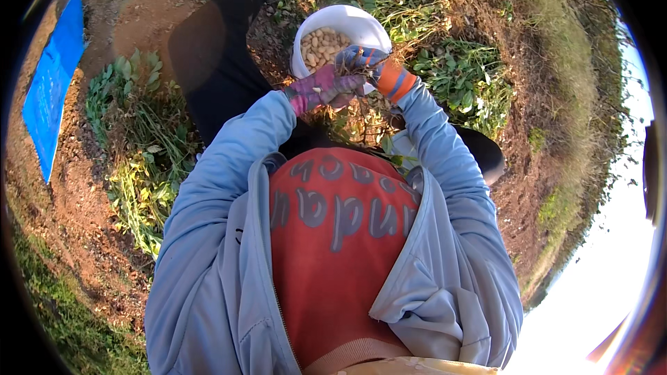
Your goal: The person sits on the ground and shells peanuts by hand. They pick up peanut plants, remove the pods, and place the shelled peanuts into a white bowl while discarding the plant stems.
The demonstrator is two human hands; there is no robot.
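Observation:
A white plastic bucket stands before me, partly filled with unshelled peanuts. At its near rim my left hand, in a pink and purple glove, touches or nearly touches the other hand; its palm side is hidden, and whether it grips anything is unclear. My right hand, in a blue and orange glove, is closed around the brown roots of a peanut plant at the bucket's near right side. Stems and leaves hang below the hands, towards my lap.
Uprooted peanut plants lie right of the bucket, with more plants beyond it. Another leafy heap lies to my left, beside my outstretched leg. A blue sheet lies on the soil at far left. Dry grass borders the right side.

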